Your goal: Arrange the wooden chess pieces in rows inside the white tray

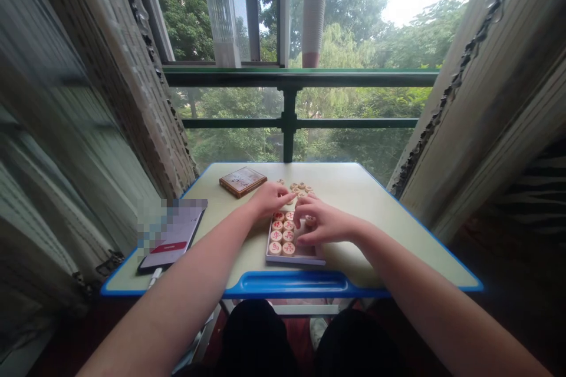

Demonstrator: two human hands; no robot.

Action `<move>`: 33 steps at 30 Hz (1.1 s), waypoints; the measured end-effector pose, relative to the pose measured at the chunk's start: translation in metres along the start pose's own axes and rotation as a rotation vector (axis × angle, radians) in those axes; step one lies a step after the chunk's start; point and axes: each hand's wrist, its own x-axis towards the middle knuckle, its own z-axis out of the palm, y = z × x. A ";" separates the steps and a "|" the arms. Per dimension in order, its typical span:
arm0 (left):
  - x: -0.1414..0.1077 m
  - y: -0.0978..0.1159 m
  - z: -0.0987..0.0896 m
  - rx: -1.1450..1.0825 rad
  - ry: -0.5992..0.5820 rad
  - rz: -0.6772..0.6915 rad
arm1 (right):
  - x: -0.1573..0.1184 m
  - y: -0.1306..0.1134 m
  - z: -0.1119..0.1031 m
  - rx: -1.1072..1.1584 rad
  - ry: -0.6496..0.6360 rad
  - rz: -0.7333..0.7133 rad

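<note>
Round wooden pieces with red characters stand in two columns in the left part of a shallow box (pixel 296 260). Over the box's right part is my right hand (pixel 321 221), its fingers curled and apart; a piece (pixel 310 221) shows partly behind them, and whether the fingers grip anything is hidden. My left hand (pixel 270 199) reaches over the box's far left edge, fingers bent toward the loose pieces (pixel 302 187) beyond the box. Its fingertips are too small to show whether they hold something.
A brown square lid or box (pixel 243 181) lies at the table's back left. A tablet or phone (pixel 177 235) rests at the left edge, a white cable plug near it. The table (pixel 380 218) has a raised blue rim and front tray slot.
</note>
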 end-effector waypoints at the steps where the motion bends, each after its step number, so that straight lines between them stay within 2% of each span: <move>1: 0.000 -0.001 0.000 -0.002 -0.001 -0.007 | 0.000 0.001 -0.001 0.012 0.032 -0.001; 4: 0.001 -0.002 0.001 -0.030 -0.012 -0.026 | 0.001 0.010 -0.004 0.022 0.176 0.089; 7: 0.001 -0.002 0.002 -0.083 -0.032 -0.052 | 0.005 0.027 -0.003 -0.031 0.397 0.251; 9: 0.000 -0.001 0.003 -0.110 -0.053 -0.089 | 0.008 0.040 -0.001 -0.072 0.529 0.310; 11: -0.002 0.001 0.002 -0.117 -0.083 -0.127 | 0.010 0.053 0.002 -0.095 0.596 0.341; 14: -0.003 0.003 0.001 -0.112 -0.113 -0.153 | 0.014 0.070 0.009 -0.142 0.566 0.337; 19: -0.001 0.002 0.000 -0.050 -0.060 -0.096 | 0.023 0.086 0.017 -0.228 0.394 0.387; 24: 0.001 -0.001 0.002 -0.003 -0.019 -0.053 | 0.028 0.089 0.019 -0.287 0.187 0.405; 29: -0.001 -0.002 0.003 0.014 -0.011 -0.062 | 0.025 0.087 0.019 -0.322 0.261 0.479; 33: -0.002 -0.001 0.004 0.015 -0.025 -0.044 | 0.024 0.090 0.017 -0.305 0.260 0.501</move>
